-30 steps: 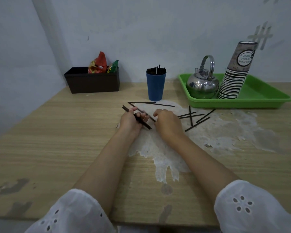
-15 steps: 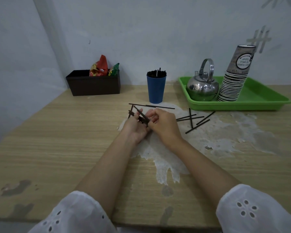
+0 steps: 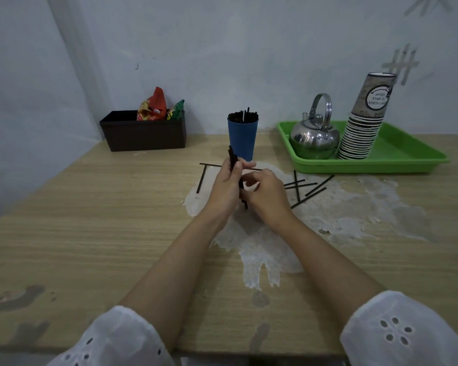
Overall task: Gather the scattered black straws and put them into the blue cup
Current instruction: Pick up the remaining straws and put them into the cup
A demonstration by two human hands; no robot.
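My left hand grips a small bundle of black straws, held upright just in front of the blue cup. The cup stands at the back of the table and holds several straws. My right hand sits close against the bundle's lower end, fingers curled at it. Loose straws lie crossed on the table to the right of my hands. One more straw lies to the left, and another runs behind my hands.
A green tray at the back right carries a metal kettle and a stack of paper cups. A dark box with snack packets stands at the back left. A pale worn patch covers the wooden tabletop.
The bundle in my left hand has turned from lying slanted to standing upright and has risen toward the cup. My right hand has stayed against it.
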